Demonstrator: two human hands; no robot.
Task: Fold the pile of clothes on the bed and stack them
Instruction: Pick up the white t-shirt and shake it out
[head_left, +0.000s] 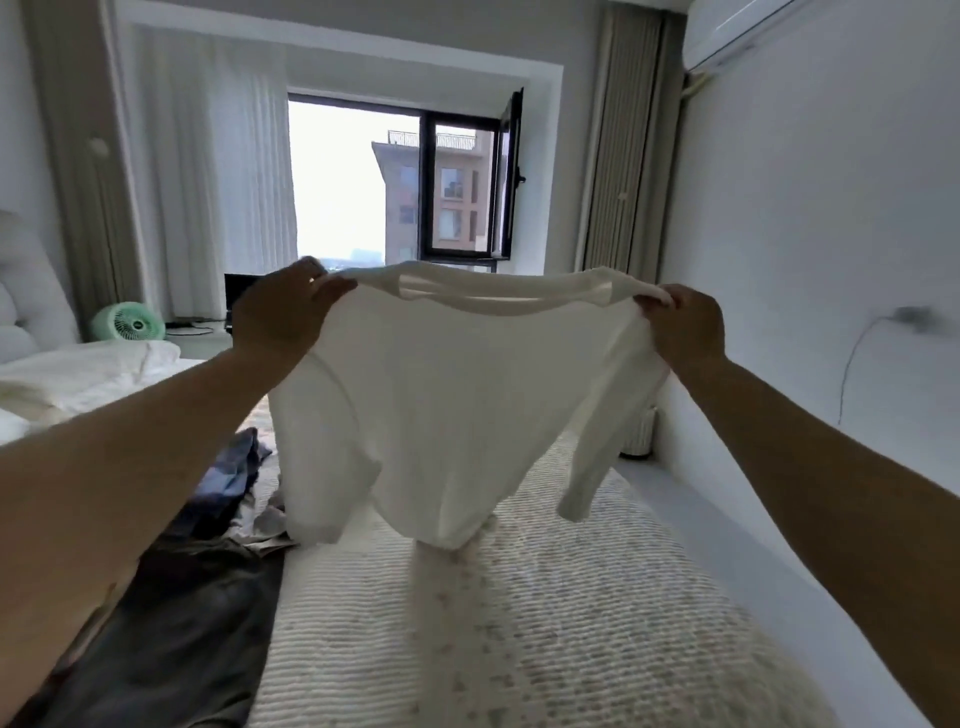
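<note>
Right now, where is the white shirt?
In the head view the white shirt hangs mid-frame above the bed, gripped at its shoulders by the left hand and right hand.

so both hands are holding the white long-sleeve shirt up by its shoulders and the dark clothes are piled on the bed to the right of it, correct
Not quite: the side is wrong. The head view shows the left hand and right hand holding the white long-sleeve shirt up by its shoulders, but the dark clothes are piled on the bed to the left of it.
</note>
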